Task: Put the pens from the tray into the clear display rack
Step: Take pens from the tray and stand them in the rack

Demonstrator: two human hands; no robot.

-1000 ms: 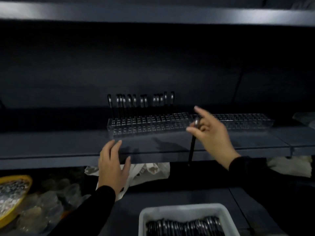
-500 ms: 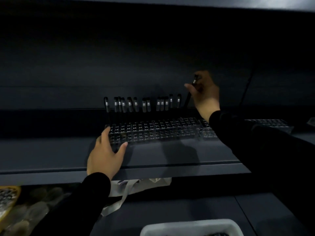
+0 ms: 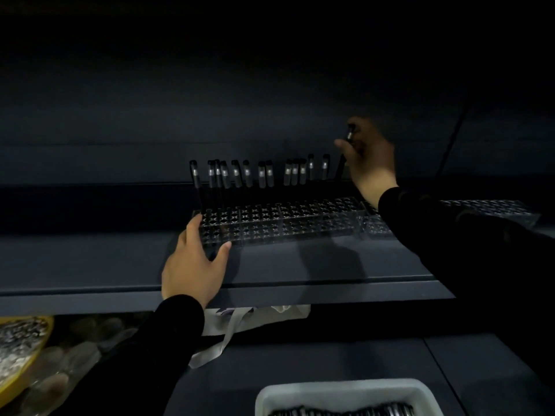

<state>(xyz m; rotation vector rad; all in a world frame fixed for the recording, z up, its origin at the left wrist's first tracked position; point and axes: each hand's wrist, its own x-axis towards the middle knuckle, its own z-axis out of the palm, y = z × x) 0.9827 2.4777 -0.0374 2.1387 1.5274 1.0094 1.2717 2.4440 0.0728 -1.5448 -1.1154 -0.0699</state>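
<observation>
1. A black pen (image 3: 345, 154) is pinched near its top by the thumb and curled fingers of the right hand (image 3: 371, 159), above the right end of the rear row of the clear display rack (image 3: 279, 223); its lower tip is lost in the dark, so whether it sits in a hole cannot be told.
2. The rack's left front corner is touched by the left hand (image 3: 195, 265), fingers straight and thumb spread against the front face.
3. A row of pens (image 3: 258, 174) is seen standing upright along the rack's back; only caps and silver bands are lit.
4. A second clear rack (image 3: 492, 207) is partly hidden behind the right sleeve.
5. The white tray (image 3: 345, 391) is cut off by the lower edge; its pens (image 3: 342, 412) are barely visible.
6. At the lower left, a yellow bowl (image 3: 21, 355) is cropped and blurred.
</observation>
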